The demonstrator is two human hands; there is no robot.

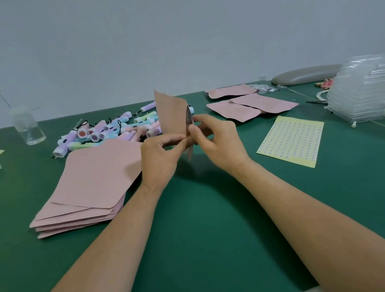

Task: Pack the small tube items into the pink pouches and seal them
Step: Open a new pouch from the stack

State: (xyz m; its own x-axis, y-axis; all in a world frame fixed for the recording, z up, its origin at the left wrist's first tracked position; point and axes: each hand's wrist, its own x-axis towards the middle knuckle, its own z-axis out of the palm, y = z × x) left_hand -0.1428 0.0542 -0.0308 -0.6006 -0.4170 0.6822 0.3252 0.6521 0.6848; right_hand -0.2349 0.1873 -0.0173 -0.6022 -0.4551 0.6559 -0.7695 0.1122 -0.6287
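L hand (161, 154) & R hand (217, 140) fingers pinching upright pink pouch (171, 114), contents can't tell

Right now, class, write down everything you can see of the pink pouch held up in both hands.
The flat pink pouch looks matte and paper-like. It stands upright above the green table, one corner pointing up. The left hand and right hand pinch its near edge, where it parts slightly and a shiny grey lining shows. Its contents cannot be seen.

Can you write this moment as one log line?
pouch: upright | left hand: pinches pouch | right hand: pinches pouch | tubes: piled behind
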